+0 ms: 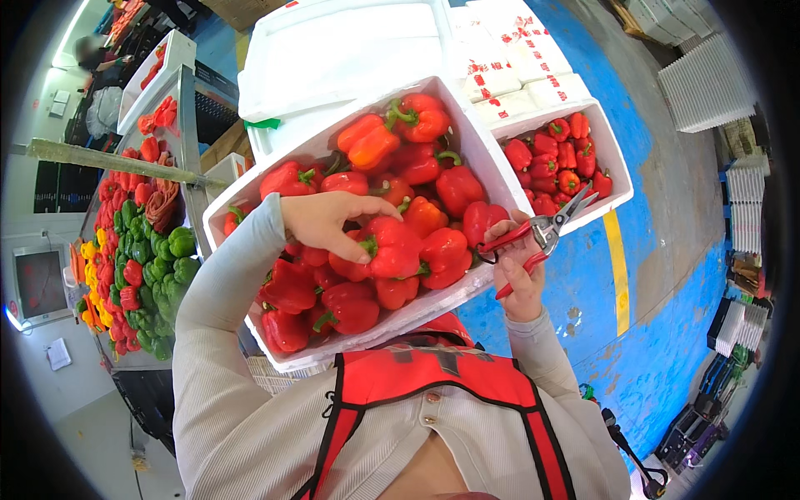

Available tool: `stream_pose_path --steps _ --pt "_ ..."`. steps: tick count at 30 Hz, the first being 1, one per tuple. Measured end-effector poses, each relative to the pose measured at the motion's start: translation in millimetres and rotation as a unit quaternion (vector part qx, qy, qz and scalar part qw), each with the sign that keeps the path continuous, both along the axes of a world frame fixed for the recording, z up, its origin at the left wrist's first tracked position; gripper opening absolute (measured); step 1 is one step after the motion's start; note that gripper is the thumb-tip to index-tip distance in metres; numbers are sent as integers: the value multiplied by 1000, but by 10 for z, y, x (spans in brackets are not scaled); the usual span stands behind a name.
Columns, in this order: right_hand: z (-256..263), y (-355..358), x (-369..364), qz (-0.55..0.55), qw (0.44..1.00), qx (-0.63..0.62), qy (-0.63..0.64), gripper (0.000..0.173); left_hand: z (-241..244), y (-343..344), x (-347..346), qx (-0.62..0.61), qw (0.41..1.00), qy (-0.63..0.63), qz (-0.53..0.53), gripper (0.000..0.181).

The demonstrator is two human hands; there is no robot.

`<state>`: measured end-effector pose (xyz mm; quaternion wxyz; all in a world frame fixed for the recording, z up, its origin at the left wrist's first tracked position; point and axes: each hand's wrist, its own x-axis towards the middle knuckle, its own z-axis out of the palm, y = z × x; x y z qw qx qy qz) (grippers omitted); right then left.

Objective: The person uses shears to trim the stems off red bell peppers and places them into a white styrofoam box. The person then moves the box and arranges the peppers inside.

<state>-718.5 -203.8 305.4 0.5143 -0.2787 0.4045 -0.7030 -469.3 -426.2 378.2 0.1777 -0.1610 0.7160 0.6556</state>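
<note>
Before me a white foam box (494, 147) is filled with red bell peppers, several with green stems. My left hand (328, 224) reaches in from the left, thumb and fingers around the stem end of a red bell pepper (395, 247) on top of the pile. Part of the fingers is hidden behind it. At the box's right rim my right hand (522, 281) holds red-handled pruning shears (545, 232). Their handles are spread, and the parted blades point up and right, away from the pepper in my left hand.
A second foam box (615, 165) of smaller red peppers stands beyond the shears. White foam boxes (344, 62) are stacked behind. On the left, a metal-edged table (187, 119) bears green bell peppers (169, 269), with red and yellow ones. A person (103, 59) stands at the far left.
</note>
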Motion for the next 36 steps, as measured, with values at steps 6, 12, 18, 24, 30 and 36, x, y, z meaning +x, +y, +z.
stream_pose_path --steps 6,12,18,24,30,36 --pt "4 3 -17 1 1000 1 11 75 60 -45 -135 0 999 -14 43 37" --pt "5 -6 1 4 1000 -12 -18 72 -792 -25 -870 -550 826 -101 65 47" --pt "42 9 18 3 1000 -5 -12 73 -1340 88 -1195 -628 749 -196 76 51" --pt "40 2 19 5 1000 -15 -22 72 -1313 72 -1064 -588 793 -96 126 55" --pt "62 7 -13 22 999 -21 -27 71 -1205 62 -1058 -574 803 -84 133 61" --pt "34 21 -5 20 999 -24 -42 71 -1164 71 -1039 -582 797 -83 141 64"
